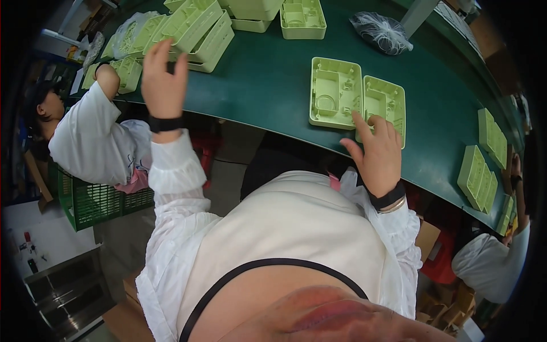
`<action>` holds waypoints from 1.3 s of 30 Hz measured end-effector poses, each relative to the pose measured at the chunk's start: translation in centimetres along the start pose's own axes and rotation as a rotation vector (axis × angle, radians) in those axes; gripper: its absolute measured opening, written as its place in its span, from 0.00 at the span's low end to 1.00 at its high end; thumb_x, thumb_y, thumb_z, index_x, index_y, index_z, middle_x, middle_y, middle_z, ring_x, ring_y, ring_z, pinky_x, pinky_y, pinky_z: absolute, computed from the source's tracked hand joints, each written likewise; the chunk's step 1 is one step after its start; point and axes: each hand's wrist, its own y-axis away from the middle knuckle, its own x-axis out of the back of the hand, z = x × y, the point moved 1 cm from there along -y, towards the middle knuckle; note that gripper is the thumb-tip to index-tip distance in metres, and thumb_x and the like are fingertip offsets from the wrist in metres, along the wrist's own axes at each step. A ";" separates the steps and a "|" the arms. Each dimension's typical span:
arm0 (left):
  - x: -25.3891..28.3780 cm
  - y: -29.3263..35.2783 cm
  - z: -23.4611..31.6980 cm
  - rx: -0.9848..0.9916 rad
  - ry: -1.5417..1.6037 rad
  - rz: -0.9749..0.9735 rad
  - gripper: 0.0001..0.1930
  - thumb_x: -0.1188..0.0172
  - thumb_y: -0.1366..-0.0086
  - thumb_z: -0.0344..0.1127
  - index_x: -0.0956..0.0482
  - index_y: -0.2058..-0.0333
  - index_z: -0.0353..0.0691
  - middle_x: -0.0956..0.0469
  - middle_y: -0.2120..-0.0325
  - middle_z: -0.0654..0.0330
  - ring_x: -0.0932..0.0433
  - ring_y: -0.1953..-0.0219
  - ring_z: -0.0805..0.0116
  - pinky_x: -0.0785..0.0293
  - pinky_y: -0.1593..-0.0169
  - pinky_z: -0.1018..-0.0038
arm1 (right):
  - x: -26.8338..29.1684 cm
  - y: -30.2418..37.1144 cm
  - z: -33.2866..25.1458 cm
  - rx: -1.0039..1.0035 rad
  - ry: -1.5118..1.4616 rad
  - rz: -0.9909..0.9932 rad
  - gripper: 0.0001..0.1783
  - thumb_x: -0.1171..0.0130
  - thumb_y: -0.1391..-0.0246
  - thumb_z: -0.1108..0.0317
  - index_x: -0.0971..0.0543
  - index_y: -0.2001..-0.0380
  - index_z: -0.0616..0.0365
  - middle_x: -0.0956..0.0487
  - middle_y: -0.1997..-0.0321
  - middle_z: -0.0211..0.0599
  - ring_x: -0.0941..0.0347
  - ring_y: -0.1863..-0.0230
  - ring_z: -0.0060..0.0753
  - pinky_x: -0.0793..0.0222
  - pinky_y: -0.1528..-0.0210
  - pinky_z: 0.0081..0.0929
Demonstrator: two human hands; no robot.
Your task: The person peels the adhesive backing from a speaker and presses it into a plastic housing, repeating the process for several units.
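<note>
My left hand (pixel 164 82) is raised at the near edge of a pile of light-green plastic cases (pixel 191 28), thumb and fingers apart. A small dark patch shows between its thumb and fingers; I cannot make out what it is. My right hand (pixel 377 149) has its fingers spread over the near side of a light-green half-case (pixel 383 91). Joined or set close along its left side is a larger half-case (pixel 336 74), lying with its open side up; ribs, posts and a round ring show inside. Whether my right fingertips touch the plastic cannot be told.
Another open green case (pixel 303 20) and a clear bag with dark contents (pixel 380 33) lie farther back on the dark-green table (pixel 262 85). More cases (pixel 478 176) stand at the right. Co-workers sit left and right. A green crate (pixel 105 199) is at the lower left.
</note>
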 end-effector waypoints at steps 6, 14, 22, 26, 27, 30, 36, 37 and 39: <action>-1.0 -1.2 -7.1 -0.058 0.095 -0.224 0.17 0.33 0.35 0.38 0.17 0.48 0.48 0.19 0.45 0.58 0.18 0.50 0.54 0.22 0.48 0.65 | -1.2 -0.2 1.1 -0.005 -0.036 0.013 0.22 0.30 0.46 0.59 0.18 0.48 0.53 0.20 0.57 0.41 0.25 0.52 0.49 0.35 0.46 0.41; -1.0 -3.7 -8.8 -0.273 0.078 -0.305 0.13 0.32 0.36 0.35 0.16 0.53 0.45 0.15 0.55 0.59 0.17 0.54 0.54 0.21 0.52 0.66 | -1.7 -0.6 0.8 -0.037 -0.068 0.091 0.16 0.31 0.45 0.61 0.18 0.56 0.56 0.19 0.61 0.41 0.24 0.55 0.50 0.34 0.47 0.43; 3.9 -0.3 1.2 -0.413 0.231 -0.240 0.13 0.28 0.43 0.27 0.15 0.59 0.42 0.16 0.61 0.57 0.18 0.61 0.53 0.21 0.56 0.64 | -0.8 1.4 2.0 -0.113 -0.032 0.115 0.15 0.31 0.45 0.62 0.18 0.58 0.57 0.19 0.62 0.42 0.25 0.56 0.51 0.32 0.49 0.44; 4.1 3.2 11.3 -0.425 0.333 -0.356 0.12 0.29 0.45 0.27 0.15 0.61 0.43 0.17 0.64 0.60 0.19 0.63 0.56 0.20 0.59 0.65 | -0.2 3.1 3.5 -0.165 0.012 0.127 0.15 0.31 0.44 0.62 0.18 0.57 0.58 0.18 0.61 0.43 0.24 0.56 0.52 0.32 0.49 0.43; 3.6 4.1 13.4 -0.407 0.367 -0.388 0.11 0.29 0.45 0.27 0.15 0.62 0.43 0.17 0.64 0.61 0.19 0.63 0.57 0.20 0.61 0.65 | -0.1 3.6 4.0 -0.182 0.023 0.137 0.15 0.31 0.44 0.62 0.18 0.57 0.58 0.18 0.61 0.43 0.24 0.57 0.52 0.32 0.49 0.43; 1.5 6.3 17.7 -0.379 0.411 -0.364 0.11 0.31 0.46 0.27 0.16 0.63 0.45 0.17 0.64 0.64 0.19 0.63 0.60 0.20 0.63 0.67 | 0.5 4.4 5.3 -0.189 0.038 0.149 0.14 0.31 0.43 0.63 0.18 0.57 0.58 0.18 0.61 0.43 0.24 0.57 0.52 0.32 0.50 0.42; -1.7 8.0 22.7 -0.361 0.351 -0.429 0.09 0.31 0.44 0.30 0.15 0.63 0.46 0.17 0.64 0.66 0.20 0.64 0.62 0.20 0.64 0.70 | 1.2 5.1 6.9 -0.128 0.012 0.188 0.14 0.31 0.43 0.63 0.18 0.58 0.59 0.18 0.60 0.44 0.24 0.57 0.52 0.31 0.52 0.43; -1.9 8.3 23.5 -0.355 0.341 -0.426 0.09 0.31 0.44 0.30 0.15 0.63 0.46 0.17 0.64 0.66 0.20 0.64 0.62 0.20 0.64 0.70 | 1.3 5.2 7.3 -0.118 0.005 0.189 0.14 0.31 0.43 0.63 0.18 0.58 0.59 0.18 0.60 0.44 0.24 0.57 0.52 0.31 0.52 0.43; -2.3 8.9 24.4 -0.368 0.351 -0.436 0.09 0.33 0.43 0.29 0.15 0.62 0.46 0.17 0.63 0.66 0.20 0.65 0.63 0.20 0.65 0.70 | 1.6 5.3 7.8 -0.152 -0.015 0.158 0.14 0.30 0.44 0.63 0.17 0.58 0.59 0.18 0.58 0.46 0.24 0.56 0.54 0.30 0.51 0.44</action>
